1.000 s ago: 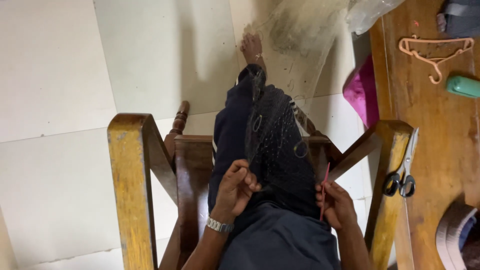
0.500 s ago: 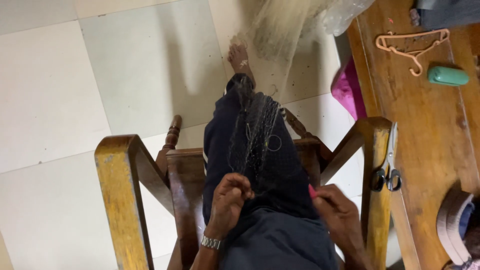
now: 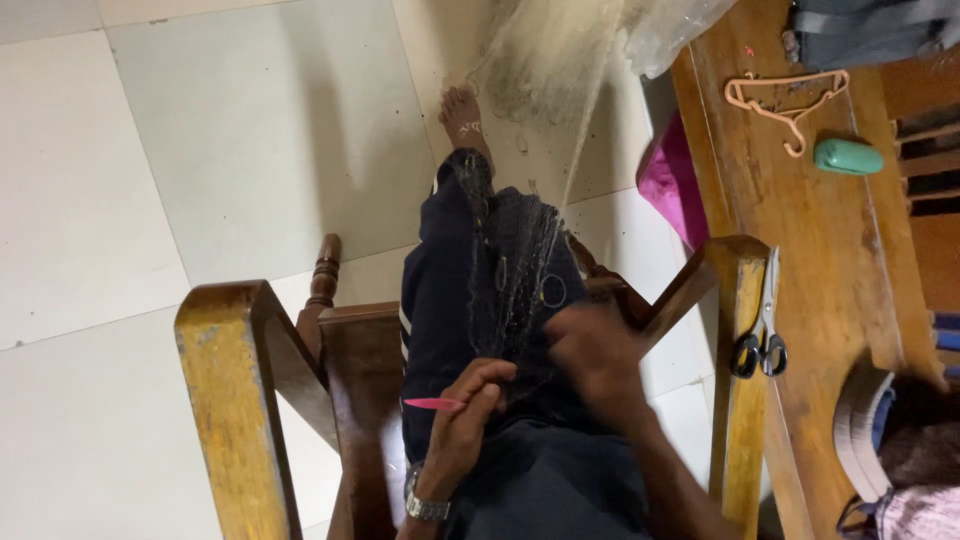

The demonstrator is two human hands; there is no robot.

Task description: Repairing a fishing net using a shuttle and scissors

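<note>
A dark fishing net (image 3: 515, 270) is draped over my outstretched leg in dark trousers. My left hand (image 3: 470, 410), with a wristwatch (image 3: 425, 508), pinches a thin pink netting needle (image 3: 435, 403) that points left, close to the net's near edge. My right hand (image 3: 600, 360) is blurred by motion; it sits on the net just right of the left hand, fingers curled into the mesh. My bare foot (image 3: 465, 115) rests on the tiled floor beyond the net.
I sit in a wooden chair with arms on the left (image 3: 235, 400) and right (image 3: 740, 330). A wooden table (image 3: 850, 260) on the right holds scissors (image 3: 760, 340), a pale hanger (image 3: 790, 95) and a green oval object (image 3: 848, 157). Pale netting (image 3: 545, 60) and pink cloth (image 3: 672, 180) lie on the floor.
The pink needle has gone from my right hand to my left hand. My right hand has moved up and left onto the net. The view has shifted slightly.
</note>
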